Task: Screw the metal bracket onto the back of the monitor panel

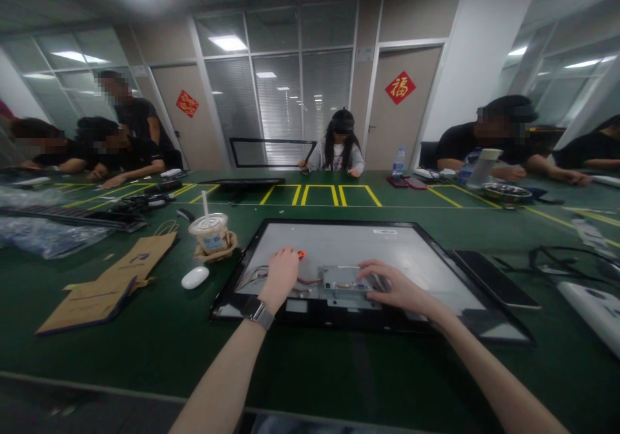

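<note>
A flat display panel with a grey-white back and black frame lies on the table in front of me. On its near part sits a metal box with connectors on its near side and wires leading off to the left. My right hand reaches round the box's right end, thumb at the near side and fingers at the far side. Left of the box, my left hand is closed above the panel, and a small orange object pokes out beside its fingers. The rest of that object is hidden.
A lidded drink cup, a white mouse and a brown paper bag stand to the left. At right lie a dark phone-like slab and a white device. Across the table a person holds a black frame.
</note>
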Demonstrator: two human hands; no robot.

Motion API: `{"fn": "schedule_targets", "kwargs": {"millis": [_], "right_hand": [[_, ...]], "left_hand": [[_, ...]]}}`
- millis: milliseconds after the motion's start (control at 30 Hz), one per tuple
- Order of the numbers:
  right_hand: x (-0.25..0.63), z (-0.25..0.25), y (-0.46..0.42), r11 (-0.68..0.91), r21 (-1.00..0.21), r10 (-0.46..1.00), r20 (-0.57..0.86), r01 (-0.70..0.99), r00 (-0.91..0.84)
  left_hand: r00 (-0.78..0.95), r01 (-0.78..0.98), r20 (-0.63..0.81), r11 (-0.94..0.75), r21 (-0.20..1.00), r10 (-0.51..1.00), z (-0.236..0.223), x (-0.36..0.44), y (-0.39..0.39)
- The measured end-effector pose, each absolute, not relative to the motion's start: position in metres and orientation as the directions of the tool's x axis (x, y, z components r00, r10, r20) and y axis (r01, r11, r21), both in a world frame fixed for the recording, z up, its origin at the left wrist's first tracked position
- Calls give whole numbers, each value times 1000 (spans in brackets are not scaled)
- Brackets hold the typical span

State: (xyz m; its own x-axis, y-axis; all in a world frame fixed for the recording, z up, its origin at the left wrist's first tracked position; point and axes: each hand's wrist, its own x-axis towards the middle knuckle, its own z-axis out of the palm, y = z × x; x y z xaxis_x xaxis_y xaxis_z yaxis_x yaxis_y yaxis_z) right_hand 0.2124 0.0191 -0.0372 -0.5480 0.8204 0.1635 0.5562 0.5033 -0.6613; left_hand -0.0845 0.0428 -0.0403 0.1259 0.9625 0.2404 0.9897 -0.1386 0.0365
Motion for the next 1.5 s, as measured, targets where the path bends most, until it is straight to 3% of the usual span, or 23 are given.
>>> {"fn": "schedule_targets", "kwargs": {"millis": [133,267,333,400,500,633,800,867,1500], "right_hand": [[217,-39,21,490,-689,827,174,533,-534],[220,-45,28,444,-756,868,231,481,-439],[220,-50,32,407,-796,897,255,448,-362],[219,-54,36,391,-818,909,272,422,-315],[219,-58,41,379,-813,920,282,442,-271],[223,-66,47,394,-744,919,308,540,-245],[236,-82,56,401,-446,905,331,800,-269],[240,-87,58,393,-388,909,298,834,-290],[242,-91,58,414,-365,902,290,834,-321]], "left_hand": [[143,984,297,-169,62,944,-29,-85,43],[2,864,656,-332,379,755,-8,-88,38],[-110,671,705,-470,573,701,-2,-86,37],[-165,386,644,-553,739,747,1,-80,36],[-157,48,508,-507,861,847,-1,-68,34],[-124,-51,425,-434,900,896,-4,-55,31],[-66,-24,465,-468,884,883,-10,-50,27],[-49,-6,490,-491,871,870,-13,-49,26],[36,49,526,-527,849,850,-21,-46,25]]}}
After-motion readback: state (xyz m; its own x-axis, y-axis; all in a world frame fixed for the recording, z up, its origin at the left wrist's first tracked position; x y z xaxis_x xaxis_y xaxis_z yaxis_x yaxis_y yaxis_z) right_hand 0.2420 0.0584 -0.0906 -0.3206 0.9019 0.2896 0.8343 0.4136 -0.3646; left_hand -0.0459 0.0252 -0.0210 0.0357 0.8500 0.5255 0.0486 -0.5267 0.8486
